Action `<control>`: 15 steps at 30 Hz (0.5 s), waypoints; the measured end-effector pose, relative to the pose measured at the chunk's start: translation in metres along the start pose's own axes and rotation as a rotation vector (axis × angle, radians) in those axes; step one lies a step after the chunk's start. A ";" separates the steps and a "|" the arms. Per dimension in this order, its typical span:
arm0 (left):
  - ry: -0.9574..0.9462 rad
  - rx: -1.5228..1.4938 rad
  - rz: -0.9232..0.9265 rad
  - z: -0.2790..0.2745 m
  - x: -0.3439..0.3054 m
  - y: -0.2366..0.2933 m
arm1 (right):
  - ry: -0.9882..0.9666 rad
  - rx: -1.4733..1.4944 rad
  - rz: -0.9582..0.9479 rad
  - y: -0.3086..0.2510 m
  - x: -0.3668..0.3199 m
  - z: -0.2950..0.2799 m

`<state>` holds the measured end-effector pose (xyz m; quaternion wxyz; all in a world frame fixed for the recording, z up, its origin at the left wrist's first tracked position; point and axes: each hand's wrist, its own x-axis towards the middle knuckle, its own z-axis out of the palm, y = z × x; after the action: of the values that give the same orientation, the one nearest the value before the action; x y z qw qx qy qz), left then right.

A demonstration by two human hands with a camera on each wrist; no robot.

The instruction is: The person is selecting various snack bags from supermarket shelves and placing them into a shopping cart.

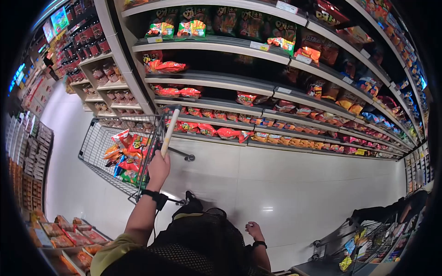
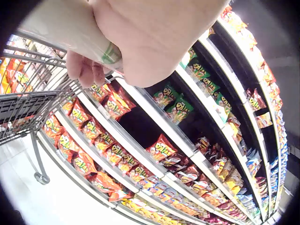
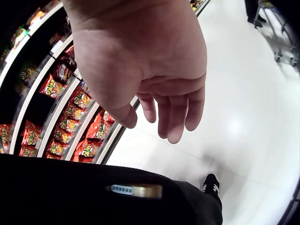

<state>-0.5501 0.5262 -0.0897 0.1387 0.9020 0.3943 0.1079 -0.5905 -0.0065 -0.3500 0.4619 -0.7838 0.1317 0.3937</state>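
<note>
My left hand grips the pale handle of a wire shopping cart. In the left wrist view the fingers curl round the handle bar. Inside the cart lies a pile of snack bags, mostly red and orange, with some blue and green ones. By my right side hangs the right hand, holding nothing. Its fingers droop loosely over the floor in the right wrist view.
Long shelves of bagged snacks run along the far side, with gaps on some levels. Jars fill a rack at the left. Another person stands beside a second cart at the lower right. A bin of packets is at lower left.
</note>
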 end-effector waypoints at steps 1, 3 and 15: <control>-0.006 0.006 -0.014 0.001 -0.004 0.006 | 0.011 0.038 0.025 0.016 -0.004 -0.005; -0.003 0.015 -0.022 0.004 -0.018 0.018 | 0.029 0.130 0.087 0.058 -0.006 -0.016; -0.004 0.040 -0.058 0.022 -0.041 0.073 | 0.038 0.423 0.189 0.130 -0.050 -0.039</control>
<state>-0.5205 0.4449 -0.0889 0.1242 0.8931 0.4220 0.0941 -0.6777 -0.1164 -0.3835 0.5743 -0.6611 0.2928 0.3840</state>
